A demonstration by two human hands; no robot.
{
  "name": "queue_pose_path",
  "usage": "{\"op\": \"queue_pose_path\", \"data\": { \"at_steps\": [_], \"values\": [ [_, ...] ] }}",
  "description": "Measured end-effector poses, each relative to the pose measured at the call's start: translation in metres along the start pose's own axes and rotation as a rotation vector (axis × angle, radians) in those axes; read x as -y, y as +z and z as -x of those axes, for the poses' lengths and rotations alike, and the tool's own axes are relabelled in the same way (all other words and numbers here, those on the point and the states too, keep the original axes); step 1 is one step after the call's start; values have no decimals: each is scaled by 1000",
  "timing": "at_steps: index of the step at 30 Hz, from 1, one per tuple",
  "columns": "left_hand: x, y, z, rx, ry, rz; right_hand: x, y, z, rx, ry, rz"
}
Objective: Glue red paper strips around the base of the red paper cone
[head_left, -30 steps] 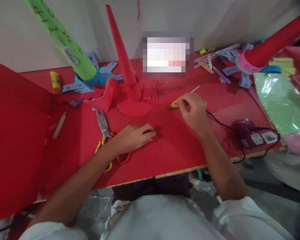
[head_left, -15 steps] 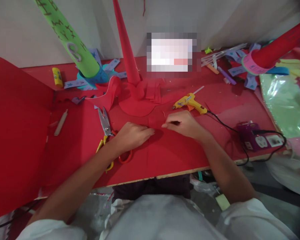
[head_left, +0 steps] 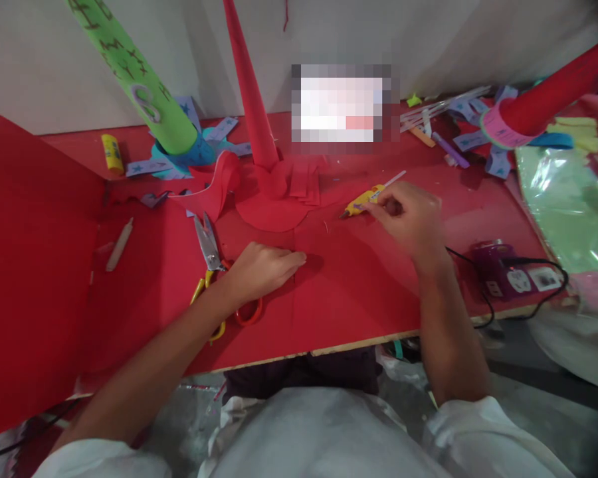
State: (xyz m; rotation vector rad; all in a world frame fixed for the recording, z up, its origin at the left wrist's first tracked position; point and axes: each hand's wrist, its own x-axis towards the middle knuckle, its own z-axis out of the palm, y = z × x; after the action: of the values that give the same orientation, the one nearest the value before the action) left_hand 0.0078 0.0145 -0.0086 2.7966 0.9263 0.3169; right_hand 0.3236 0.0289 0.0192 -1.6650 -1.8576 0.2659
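Note:
My left hand (head_left: pixel 268 271) rests low over the red tabletop (head_left: pixel 349 292), its fingers pressed together in a pinch. Whatever lies between its fingertips blends into the red and cannot be made out. Beneath that forearm are scissors (head_left: pixel 208 245) with yellow and red handles, blades pointing away. My right hand (head_left: pixel 411 216) is curled over a yellow hot glue gun (head_left: pixel 361 202), thumb against its body, hiding the handle. A clear glue stick (head_left: pixel 395 178) sticks out of its back. Ahead stands a tall red paper cone (head_left: pixel 254 99) on a round red base (head_left: pixel 272 216).
Red paper strips (head_left: pixel 305 182) lie beside the cone. A green decorated tube (head_left: pixel 144 86) and yellow glue tube (head_left: pixel 112 154) stand back left. A red panel (head_left: pixel 34 265) rises at left. Right are a purple power box (head_left: pixel 498 269), its cable, and plastic-wrapped green sheets (head_left: pixel 571 206).
My right hand has moved forward and right from near my left hand onto the glue gun. My left hand has barely shifted. The glue gun remains in place.

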Motion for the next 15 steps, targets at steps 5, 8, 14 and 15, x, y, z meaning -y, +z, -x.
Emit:
{"op": "queue_pose_path", "data": {
  "at_steps": [5,8,14,15],
  "values": [
    [0,-1,0,-4,5,-19,-26,-3,-5,32,28,269],
    [-1,-2,0,-3,15,-35,-40,-7,-1,49,140,344],
    [-1,-1,0,-3,7,-20,-67,-9,0,198,153,262],
    [-1,-1,0,-4,5,-11,-69,-9,-1,208,136,260]
  ]
}}
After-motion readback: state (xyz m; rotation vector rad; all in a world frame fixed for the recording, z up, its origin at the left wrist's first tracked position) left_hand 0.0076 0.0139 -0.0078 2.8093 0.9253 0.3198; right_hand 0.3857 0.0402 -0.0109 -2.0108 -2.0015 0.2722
